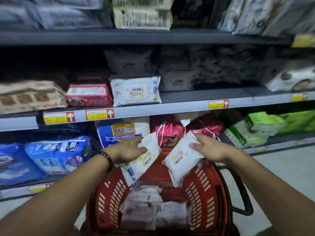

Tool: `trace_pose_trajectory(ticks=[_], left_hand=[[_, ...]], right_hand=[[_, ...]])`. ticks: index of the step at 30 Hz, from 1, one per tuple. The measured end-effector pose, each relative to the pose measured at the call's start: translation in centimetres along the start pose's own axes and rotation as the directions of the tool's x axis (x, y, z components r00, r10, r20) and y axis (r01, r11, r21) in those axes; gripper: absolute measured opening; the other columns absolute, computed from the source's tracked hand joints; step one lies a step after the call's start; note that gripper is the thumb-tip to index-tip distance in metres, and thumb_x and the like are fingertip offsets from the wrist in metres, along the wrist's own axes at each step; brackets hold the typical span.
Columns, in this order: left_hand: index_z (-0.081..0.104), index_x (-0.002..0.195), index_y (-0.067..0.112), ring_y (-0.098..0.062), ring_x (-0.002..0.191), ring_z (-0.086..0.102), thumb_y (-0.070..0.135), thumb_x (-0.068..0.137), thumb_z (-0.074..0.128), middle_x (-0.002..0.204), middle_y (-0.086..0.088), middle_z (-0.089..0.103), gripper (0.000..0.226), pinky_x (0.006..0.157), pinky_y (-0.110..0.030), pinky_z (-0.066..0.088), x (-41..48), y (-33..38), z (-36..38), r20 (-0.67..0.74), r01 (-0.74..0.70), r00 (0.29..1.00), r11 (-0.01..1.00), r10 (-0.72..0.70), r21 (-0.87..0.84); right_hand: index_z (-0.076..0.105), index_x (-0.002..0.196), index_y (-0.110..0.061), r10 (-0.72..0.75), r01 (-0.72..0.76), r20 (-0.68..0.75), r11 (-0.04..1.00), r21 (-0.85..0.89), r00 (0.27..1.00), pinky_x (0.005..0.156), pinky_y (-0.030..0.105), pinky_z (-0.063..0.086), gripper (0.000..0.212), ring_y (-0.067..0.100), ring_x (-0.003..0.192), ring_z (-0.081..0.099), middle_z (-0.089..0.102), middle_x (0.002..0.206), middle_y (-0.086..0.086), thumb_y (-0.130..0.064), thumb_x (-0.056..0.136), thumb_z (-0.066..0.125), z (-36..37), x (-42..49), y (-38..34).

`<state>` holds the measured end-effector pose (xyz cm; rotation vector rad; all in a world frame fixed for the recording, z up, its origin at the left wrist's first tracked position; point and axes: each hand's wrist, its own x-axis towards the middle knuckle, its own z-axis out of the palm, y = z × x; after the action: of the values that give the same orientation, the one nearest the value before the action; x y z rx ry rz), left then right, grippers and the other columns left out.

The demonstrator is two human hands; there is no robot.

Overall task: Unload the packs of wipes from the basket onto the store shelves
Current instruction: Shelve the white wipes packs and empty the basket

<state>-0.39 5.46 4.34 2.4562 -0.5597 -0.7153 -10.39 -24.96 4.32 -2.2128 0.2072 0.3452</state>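
A red basket (201, 189) stands below me in front of the shelves, with a few white packs of wipes (153, 208) lying in its bottom. My left hand (129, 150) grips one white pack of wipes (141, 160) above the basket, tilted. My right hand (209, 149) grips a second white pack (180, 157), tilted the other way. One matching pack (135, 91) stands on the middle shelf (179, 107), beside a pink pack.
A pink pack (89, 95) and a brown pack (30, 96) fill the middle shelf's left. Grey packs (179, 79) sit behind a bare strip right of the white pack. Blue bags (58, 154), pink drawstring bags (172, 132) and green tissue packs (252, 130) line the lower shelf.
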Motion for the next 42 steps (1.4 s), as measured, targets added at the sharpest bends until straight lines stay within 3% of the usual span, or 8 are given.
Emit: trace_pose_trajectory(ticks=[7,12,16,20,28,32,35,42], left_hand=[[0.039,0.154,0.010,-0.028,0.146,0.047,0.045,0.107,0.051,0.158,-0.009,0.048,0.059,0.114,-0.035,0.039,-2.2,-0.4,-1.2,-0.197,-0.036,0.980,0.999,0.037,0.011],[0.063,0.134,0.036,-0.018,0.118,0.071,0.074,0.080,0.057,0.128,0.010,0.074,0.066,0.107,-0.051,0.054,-1.9,-0.3,-1.6,-0.289,-0.163,0.956,0.903,0.046,-0.398],[0.069,0.126,0.026,-0.030,0.109,0.076,0.060,0.093,0.061,0.115,-0.002,0.080,0.048,0.102,-0.057,0.057,-2.9,2.2,-1.5,-0.237,-0.216,0.968,0.765,0.086,-0.607],[0.066,0.120,0.025,-0.008,0.105,0.076,0.053,0.103,0.058,0.108,0.017,0.080,0.034,0.089,-0.027,0.061,-3.9,4.6,0.1,-0.134,-0.211,0.977,0.710,0.163,-0.672],[0.067,0.126,0.008,-0.031,0.097,0.080,0.034,0.071,0.090,0.108,-0.012,0.082,0.065,0.081,-0.041,0.065,-2.7,5.9,2.1,-0.198,-0.190,0.980,0.451,0.030,-0.872],[0.065,0.127,0.009,-0.034,0.100,0.079,0.028,0.072,0.085,0.112,-0.013,0.080,0.062,0.088,-0.051,0.063,-1.8,6.3,2.1,-0.358,-0.327,0.922,0.196,-0.147,-0.924],[0.054,0.128,0.016,-0.034,0.080,0.078,0.016,0.076,0.089,0.109,-0.012,0.080,0.063,0.070,-0.049,0.062,-1.5,6.6,1.7,-0.471,-0.448,0.858,0.149,-0.205,-0.882],[0.042,0.125,0.016,-0.012,0.050,0.068,-0.002,0.091,0.072,0.080,0.007,0.077,0.049,0.041,-0.027,0.052,-1.4,7.5,2.1,-0.501,-0.499,0.860,0.046,-0.100,-0.865]], right_hand=[[0.066,0.115,-0.006,-0.175,0.226,-0.172,0.908,0.353,0.970,0.043,0.028,0.046,0.024,0.027,0.055,0.057,0.070,0.075,0.009,-0.023,0.113,0.049,-0.2,-3.6,-4.2],[0.066,0.111,0.008,-0.122,0.239,-0.246,0.811,0.533,0.962,0.035,0.016,0.032,0.036,0.007,0.039,0.043,0.059,0.060,0.004,-0.023,0.112,0.050,-0.3,-3.6,-5.1],[0.070,0.099,-0.002,-0.174,0.230,-0.153,0.800,0.554,0.973,0.034,0.017,0.028,0.033,0.010,0.040,0.040,0.057,0.061,0.007,-0.031,0.106,0.057,0.7,-2.7,-5.7],[0.067,0.103,0.002,-0.194,0.242,-0.147,0.826,0.508,0.970,0.038,0.020,0.033,0.030,0.020,0.052,0.046,0.059,0.070,0.014,-0.028,0.104,0.068,2.2,-1.8,-6.8],[0.069,0.096,-0.006,0.202,0.217,-0.440,0.649,0.729,0.875,0.058,0.033,0.055,0.047,0.025,0.065,0.069,0.077,0.083,0.015,-0.048,0.085,0.086,2.9,-0.4,-8.7],[0.062,0.091,-0.025,0.025,0.127,-0.728,0.980,0.154,0.685,0.077,0.041,0.057,0.036,0.023,0.077,0.071,0.070,0.078,-0.002,-0.055,0.082,0.080,3.3,-2.4,-10.3],[0.058,0.096,-0.031,-0.126,-0.040,-0.627,0.969,-0.244,0.769,0.073,0.036,0.050,0.040,0.022,0.086,0.069,0.072,0.080,-0.006,-0.068,0.086,0.065,4.9,-4.9,-12.7],[0.057,0.096,-0.026,0.024,0.064,-0.573,0.989,0.132,0.819,0.075,0.026,0.037,0.052,0.006,0.090,0.055,0.048,0.109,-0.003,-0.076,0.082,0.065,7.6,-3.4,-13.1]])
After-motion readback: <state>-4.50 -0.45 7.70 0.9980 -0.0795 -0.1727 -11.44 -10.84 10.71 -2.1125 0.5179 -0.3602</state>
